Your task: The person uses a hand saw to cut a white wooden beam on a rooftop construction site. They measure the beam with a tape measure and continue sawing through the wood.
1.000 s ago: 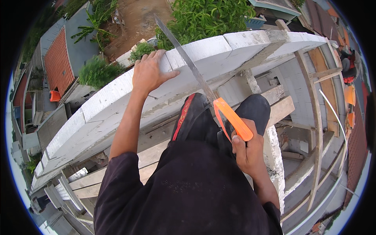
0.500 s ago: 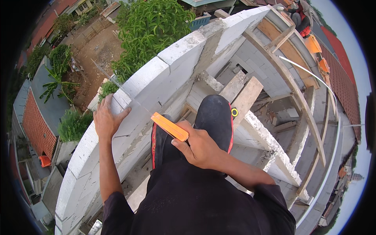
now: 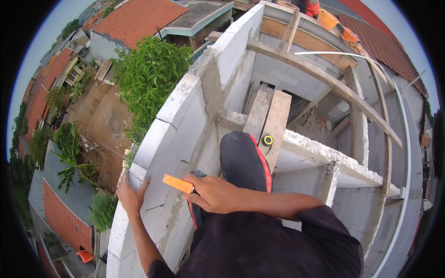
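My right hand (image 3: 214, 194) is wrapped around the orange handle of a handsaw (image 3: 177, 183). Its thin blade crosses the top of the pale block wall (image 3: 160, 139), the far end reaching beyond the outer edge; motion blurs parts of it. Just nearer than the blade, my left hand (image 3: 131, 193) rests on the top of the same wall, fingers stretched out and thumb apart. My bent knee (image 3: 240, 160) is on the inner side of the wall, beside wooden planks (image 3: 280, 116).
A round black-and-yellow item (image 3: 267, 140) lies on a plank. Rough block walls (image 3: 324, 155), wooden beams (image 3: 324, 78) and a deep drop surround me. Outside, a leafy tree (image 3: 150, 76) stands far below. Orange buckets (image 3: 327, 19) and part of another person (image 3: 311, 7) are at the far right.
My view has turned and shifted, so the scene sits differently. The saw handle has moved toward the wall, with the blade reaching farther past its outer edge. My left hand stays on the wall.
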{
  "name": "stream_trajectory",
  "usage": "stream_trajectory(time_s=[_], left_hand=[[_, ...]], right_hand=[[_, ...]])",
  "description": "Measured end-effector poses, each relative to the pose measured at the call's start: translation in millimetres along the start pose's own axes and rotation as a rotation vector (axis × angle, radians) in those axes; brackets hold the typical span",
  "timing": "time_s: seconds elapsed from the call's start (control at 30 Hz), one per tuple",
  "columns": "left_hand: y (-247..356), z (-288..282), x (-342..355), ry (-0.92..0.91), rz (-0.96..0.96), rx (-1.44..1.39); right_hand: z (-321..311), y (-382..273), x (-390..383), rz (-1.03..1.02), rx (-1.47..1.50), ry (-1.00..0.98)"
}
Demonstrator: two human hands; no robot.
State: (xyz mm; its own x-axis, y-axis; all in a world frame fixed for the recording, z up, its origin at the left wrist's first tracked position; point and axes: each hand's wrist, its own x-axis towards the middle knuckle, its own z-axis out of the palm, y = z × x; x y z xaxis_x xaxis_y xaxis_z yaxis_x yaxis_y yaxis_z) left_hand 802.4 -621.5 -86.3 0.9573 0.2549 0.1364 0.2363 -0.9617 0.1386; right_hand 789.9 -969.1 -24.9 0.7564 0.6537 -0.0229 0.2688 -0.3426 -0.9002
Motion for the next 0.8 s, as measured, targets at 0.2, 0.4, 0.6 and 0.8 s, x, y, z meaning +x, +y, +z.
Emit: stream_trajectory(time_s=[0.2, 0.4, 0.6, 0.8], left_hand=[[11.0, -13.1, -1.6, -0.059, -0.067, -0.051], [-2.7, 6.5, -1.5, 0.023, 0.003, -0.004], [-1.8, -3.1, -3.2, -0.012, -0.037, -0.021], [23.5, -13.9, 1.4, -0.081, -0.066, -0.055]], right_hand=[[-7.5, 4.9, -72.5, -0.025, 0.039, 0.033], [-1.6, 0.6, -12.3, -0.026, 0.037, 0.001], [-11.5, -0.8, -60.3, 0.017, 0.076, -0.010], [-5.2, 7.1, -41.2, -0.014, 0.033, 0.041]])
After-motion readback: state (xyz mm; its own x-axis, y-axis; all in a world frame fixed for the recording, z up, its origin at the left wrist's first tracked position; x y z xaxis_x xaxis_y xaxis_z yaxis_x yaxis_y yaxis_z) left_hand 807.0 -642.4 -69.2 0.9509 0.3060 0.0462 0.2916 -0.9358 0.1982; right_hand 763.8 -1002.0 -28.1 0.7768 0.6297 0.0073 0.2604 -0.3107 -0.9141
